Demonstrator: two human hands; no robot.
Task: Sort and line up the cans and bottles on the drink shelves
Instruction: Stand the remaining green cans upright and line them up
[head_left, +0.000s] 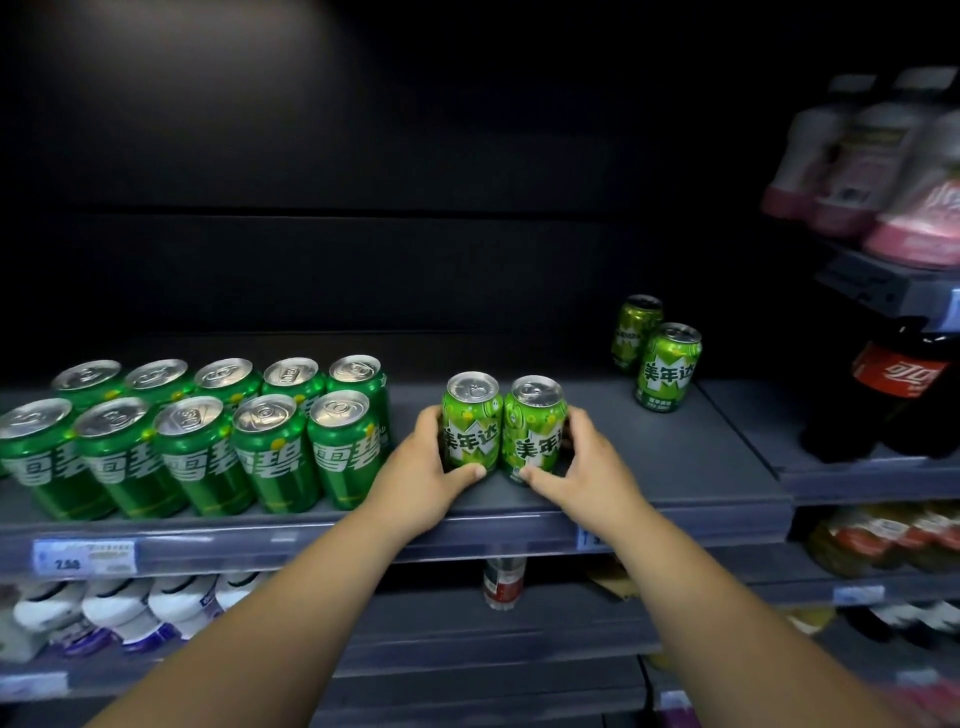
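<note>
Two light-green cans stand side by side, touching, near the front of the grey shelf (649, 467). My left hand (426, 478) grips the left can (470, 421) from its left side, thumb across its base. My right hand (587, 467) grips the right can (535, 423) from its right side. Two more light-green cans (667, 366) stand farther back on the right, one behind the other. Two rows of several dark-green cans (197, 441) are lined up at the left of the same shelf.
Dark cola bottles (893, 395) stand on the neighbouring shelf at right, pink-labelled bottles (883, 171) above them. White bottles (130, 608) and a lone bottle (504, 579) stand on the shelf below. A price tag (83, 556) hangs on the shelf edge.
</note>
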